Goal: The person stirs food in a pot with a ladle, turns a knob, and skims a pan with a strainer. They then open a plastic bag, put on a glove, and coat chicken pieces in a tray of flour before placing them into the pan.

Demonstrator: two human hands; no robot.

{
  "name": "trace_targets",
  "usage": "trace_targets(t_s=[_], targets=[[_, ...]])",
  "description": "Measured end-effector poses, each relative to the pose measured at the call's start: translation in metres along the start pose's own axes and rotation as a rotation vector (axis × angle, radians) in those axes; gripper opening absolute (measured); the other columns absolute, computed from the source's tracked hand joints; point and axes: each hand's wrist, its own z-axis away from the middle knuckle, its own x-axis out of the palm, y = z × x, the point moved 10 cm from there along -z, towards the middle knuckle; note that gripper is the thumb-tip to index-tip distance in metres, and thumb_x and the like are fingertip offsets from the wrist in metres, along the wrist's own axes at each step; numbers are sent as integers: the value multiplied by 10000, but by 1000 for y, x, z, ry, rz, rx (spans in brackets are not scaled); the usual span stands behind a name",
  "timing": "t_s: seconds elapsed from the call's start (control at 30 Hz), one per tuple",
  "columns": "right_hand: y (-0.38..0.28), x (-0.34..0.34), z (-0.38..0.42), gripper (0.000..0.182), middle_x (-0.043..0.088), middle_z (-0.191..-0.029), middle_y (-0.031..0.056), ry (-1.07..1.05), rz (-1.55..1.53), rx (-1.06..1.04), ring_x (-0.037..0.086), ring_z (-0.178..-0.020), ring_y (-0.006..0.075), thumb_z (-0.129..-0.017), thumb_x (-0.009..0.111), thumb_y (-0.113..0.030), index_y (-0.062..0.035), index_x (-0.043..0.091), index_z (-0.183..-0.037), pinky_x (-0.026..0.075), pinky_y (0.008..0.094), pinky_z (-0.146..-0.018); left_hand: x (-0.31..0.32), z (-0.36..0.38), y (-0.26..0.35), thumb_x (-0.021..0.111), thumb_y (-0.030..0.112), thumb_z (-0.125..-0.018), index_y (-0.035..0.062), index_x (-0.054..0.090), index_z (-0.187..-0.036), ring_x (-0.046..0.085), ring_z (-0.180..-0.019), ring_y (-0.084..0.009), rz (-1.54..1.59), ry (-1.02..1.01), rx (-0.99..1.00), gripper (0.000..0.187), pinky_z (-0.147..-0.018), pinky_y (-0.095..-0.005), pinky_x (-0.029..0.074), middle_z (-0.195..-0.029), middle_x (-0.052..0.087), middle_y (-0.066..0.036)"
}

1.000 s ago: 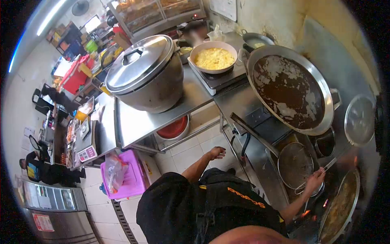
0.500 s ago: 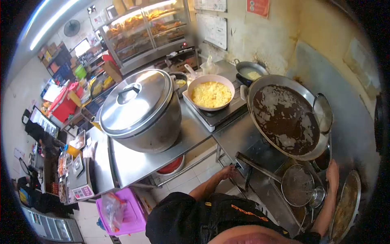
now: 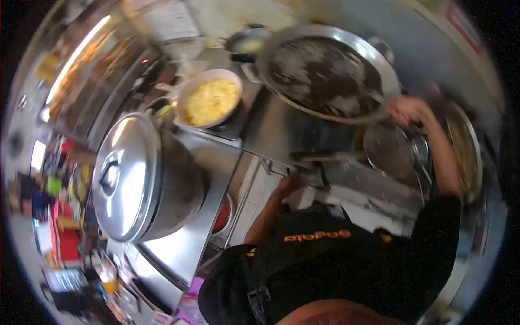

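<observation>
My right hand (image 3: pixel 409 110) is closed around the handle of a skimmer (image 3: pixel 375 96) at the near right rim of a large wok (image 3: pixel 281 97). The skimmer's head dips into the dark, foam-patched oil (image 3: pixel 319 81) and is partly hidden there. My left hand (image 3: pixel 292 184) is low at the stove's front edge, close to a dark fitting; motion smears its fingers. Below the wok, a round mesh strainer (image 3: pixel 387 146) lies with its long handle pointing left, and a small metal ladle (image 3: pixel 420 149) is beside it.
A white pan of yellow food (image 3: pixel 211 102) sits on a portable stove. Left of it stands a big lidded pot (image 3: pixel 127 179) on the steel counter (image 3: pixel 222 162). A dark pan (image 3: pixel 246 44) is behind, and a shallow round pan (image 3: pixel 465 146) stands at the right.
My right hand has moved up and left, bringing the skimmer from the wok's right rim into the oil. My left hand stays low by the stove. The whole view has turned right.
</observation>
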Motion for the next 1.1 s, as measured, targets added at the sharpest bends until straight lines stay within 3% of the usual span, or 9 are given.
trace_targets(t_s=[0.07,0.13,0.17,0.3,0.47,0.53,0.6,0.73,1.1], targets=[[-27,20,19,76,398,-591,-37,9,-230,54,327,-414,33,-857,377,-118,-66,430,-876,293,183,-331,-11,-5,-8,480,282,-864,75,463,-1144,516,-948,-220,-218,23,-2,349,-837,-342,426,-1077,525,-74],[-30,37,13,71,404,-603,-39,-85,-356,23,334,-424,25,-860,391,-126,-66,427,-874,274,176,-328,-5,7,-15,422,219,-904,88,364,-1257,513,-961,-219,186,24,-121,381,-851,-368,434,-1157,490,-91],[-41,44,15,70,398,-596,-39,-106,-351,-8,338,-425,24,-837,385,-99,-57,429,-873,271,176,-323,-3,14,-8,499,346,-849,58,500,-1105,523,-893,-186,173,69,-102,386,-811,-326,428,-1053,534,-64],[-66,69,22,28,382,-580,-53,-121,-484,-57,329,-425,0,-828,411,-65,-73,429,-847,247,149,-315,-10,12,-12,465,323,-870,54,459,-1159,529,-909,-200,202,45,-98,395,-810,-335,432,-1073,534,-75],[-78,89,36,101,373,-574,-80,-208,-654,-127,306,-414,-33,-866,499,-194,-109,445,-856,217,120,-304,-8,6,-11,436,301,-892,50,422,-1198,541,-906,-207,170,-20,-106,396,-797,-341,449,-1138,512,-99],[-81,99,49,123,367,-573,-86,-175,-658,-145,303,-413,-36,-871,499,-223,-110,451,-869,216,120,-303,-20,-23,-9,453,317,-885,48,430,-1182,549,-882,-203,-237,-228,288,402,-779,-333,457,-1130,519,-99],[-78,106,58,118,355,-574,-96,-163,-680,-149,298,-409,-39,-870,502,-228,-122,454,-894,205,122,-300,-15,-26,-11,473,333,-876,47,447,-1150,558,-852,-196,-210,-281,310,397,-754,-324,464,-1092,535,-91],[-66,117,75,127,361,-578,-91,-125,-764,-140,287,-396,-36,-869,505,-227,-115,457,-903,195,129,-291,-10,-34,-38,517,369,-850,51,497,-1059,567,-798,-176,294,-242,-121,381,-712,-313,468,-976,566,-58],[-33,113,138,156,386,-588,-51,145,-808,-120,301,-383,-9,-857,516,-209,-71,476,-917,242,157,-282,-10,-32,-39,592,478,-766,50,527,-1032,564,-798,-161,208,-139,-167,508,-733,-306,466,-970,564,-39]])
